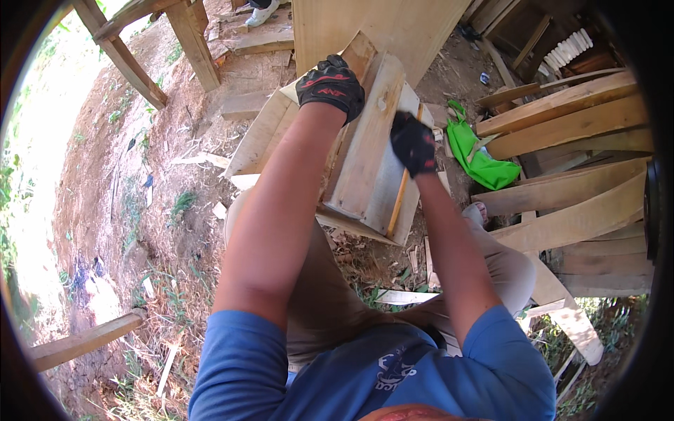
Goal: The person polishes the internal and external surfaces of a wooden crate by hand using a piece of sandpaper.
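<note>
A wooden box-like piece (270, 133) of pale boards stands between my knees. Narrow planks run lengthwise over it, one of them a wide wooden plank (368, 151) with a knot near its far end. My left hand (330, 88), in a black glove with red marks, is closed on the far left edge of a wooden board (359, 52) beside that plank. My right hand (413, 144), gloved alike, is closed at the plank's right side; its fingers are partly hidden. A thin orange-yellow strip (399, 200) runs under or beside this hand; which, I cannot tell.
A large flat wooden panel (379, 21) stands just beyond the box. At right lie a bright green bag (477, 154) and stacked curved planks (562, 189). A wooden frame (189, 42) stands far left. Scraps litter the dirt ground; another person's shoe (261, 14) shows at the top.
</note>
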{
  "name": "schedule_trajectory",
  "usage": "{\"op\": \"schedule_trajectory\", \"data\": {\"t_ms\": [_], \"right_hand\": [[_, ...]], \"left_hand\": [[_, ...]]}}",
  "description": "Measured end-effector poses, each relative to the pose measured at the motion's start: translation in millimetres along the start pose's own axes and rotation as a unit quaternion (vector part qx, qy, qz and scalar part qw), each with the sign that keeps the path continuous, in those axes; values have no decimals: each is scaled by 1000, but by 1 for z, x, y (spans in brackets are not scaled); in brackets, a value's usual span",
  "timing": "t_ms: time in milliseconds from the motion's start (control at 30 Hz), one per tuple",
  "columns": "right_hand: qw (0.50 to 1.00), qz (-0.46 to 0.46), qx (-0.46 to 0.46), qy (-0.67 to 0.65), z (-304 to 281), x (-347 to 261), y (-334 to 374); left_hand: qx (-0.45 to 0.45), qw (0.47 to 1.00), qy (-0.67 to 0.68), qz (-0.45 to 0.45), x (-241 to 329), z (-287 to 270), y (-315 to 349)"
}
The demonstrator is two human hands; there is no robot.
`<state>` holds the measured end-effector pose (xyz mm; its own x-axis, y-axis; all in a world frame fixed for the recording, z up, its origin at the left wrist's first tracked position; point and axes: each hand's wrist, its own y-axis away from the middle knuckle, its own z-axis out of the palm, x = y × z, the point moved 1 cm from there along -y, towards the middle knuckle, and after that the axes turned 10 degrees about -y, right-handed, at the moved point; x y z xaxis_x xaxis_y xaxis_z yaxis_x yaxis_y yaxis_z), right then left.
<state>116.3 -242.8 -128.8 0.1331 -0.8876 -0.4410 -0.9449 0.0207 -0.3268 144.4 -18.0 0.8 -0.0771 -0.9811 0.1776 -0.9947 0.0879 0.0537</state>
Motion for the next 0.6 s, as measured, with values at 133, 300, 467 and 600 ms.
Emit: {"op": "schedule_trajectory", "data": {"t_ms": [133, 300, 467, 600], "right_hand": [[999, -26, 22, 36, 6, 33, -80], [991, -33, -63, 111, 14, 51, -106], [997, -62, -22, 35, 7, 72, -42], [999, 1, -19, -30, -13, 26, 47]], "left_hand": [[17, 1000, 8, -2, -2, 2, 0], [-4, 1000, 20, 8, -10, 0, 0], [7, 1000, 26, 6, -2, 2, -3], [-8, 999, 30, -12, -6, 0, -2]]}}
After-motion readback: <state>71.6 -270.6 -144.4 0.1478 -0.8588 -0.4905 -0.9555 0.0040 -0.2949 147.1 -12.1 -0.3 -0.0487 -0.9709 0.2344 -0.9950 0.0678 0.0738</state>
